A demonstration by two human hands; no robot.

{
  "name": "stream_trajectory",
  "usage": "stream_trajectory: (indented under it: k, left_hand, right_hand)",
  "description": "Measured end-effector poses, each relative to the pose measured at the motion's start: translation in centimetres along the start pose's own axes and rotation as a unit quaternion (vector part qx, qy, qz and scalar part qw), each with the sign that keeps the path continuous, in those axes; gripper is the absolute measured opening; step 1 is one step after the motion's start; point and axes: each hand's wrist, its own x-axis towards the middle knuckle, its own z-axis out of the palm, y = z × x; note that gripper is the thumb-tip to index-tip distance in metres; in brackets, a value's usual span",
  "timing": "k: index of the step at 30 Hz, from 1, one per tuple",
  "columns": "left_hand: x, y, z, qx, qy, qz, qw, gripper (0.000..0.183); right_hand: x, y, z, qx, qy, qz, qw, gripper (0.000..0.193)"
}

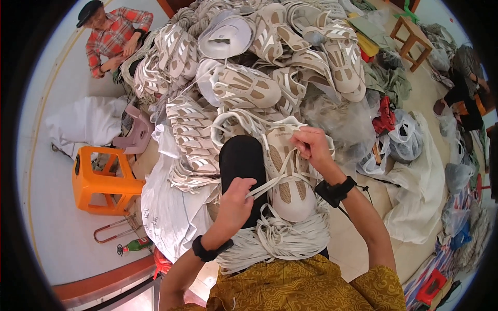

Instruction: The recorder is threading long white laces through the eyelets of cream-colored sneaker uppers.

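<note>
A beige and white sneaker upper (292,198) lies in front of me, toe toward me, with a cream shoelace (270,184) partly threaded across it. My left hand (236,202) is closed on the lace and draws it out to the left, over a long black rounded pad (242,160). At the upper's right eyelet edge my right hand (312,144) is closed in a pinch, apparently on lace too, though its fingertips hide the exact spot. Below the upper rests a thick bundle of loose cream laces (282,238), close to my lap.
Many sneaker uppers (246,85) are heaped ahead, with a stacked row (192,135) at the left. An orange stool (104,179) stands left; plastic bags (407,137) and white sheeting (415,192) lie right. One person (116,36) sits far left, another (467,78) far right.
</note>
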Motion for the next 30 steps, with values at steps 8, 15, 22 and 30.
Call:
stream_trajectory:
  k: [8, 15, 22, 30]
  left_hand:
    - [0.5, -1.9, 0.5, 0.334, 0.057, 0.125, 0.932, 0.020]
    - [1.7, -1.9, -0.7, -0.189, 0.056, -0.083, 0.977, 0.020]
    - [1.7, -2.2, 0.5, -0.780, 0.029, -0.175, 0.600, 0.027]
    - [2.4, -3.6, -1.6, -0.570, 0.026, -0.264, 0.778, 0.025]
  right_hand:
    - [0.0, 0.2, 0.1, -0.013, 0.019, -0.002, 1.000, 0.019]
    - [-0.3, -0.2, 0.2, -0.004, 0.002, -0.005, 1.000, 0.019]
    - [-0.3, -0.1, 0.8, 0.008, 0.032, -0.018, 0.999, 0.018]
    - [-0.4, -0.4, 0.4, -0.008, 0.013, 0.000, 1.000, 0.018]
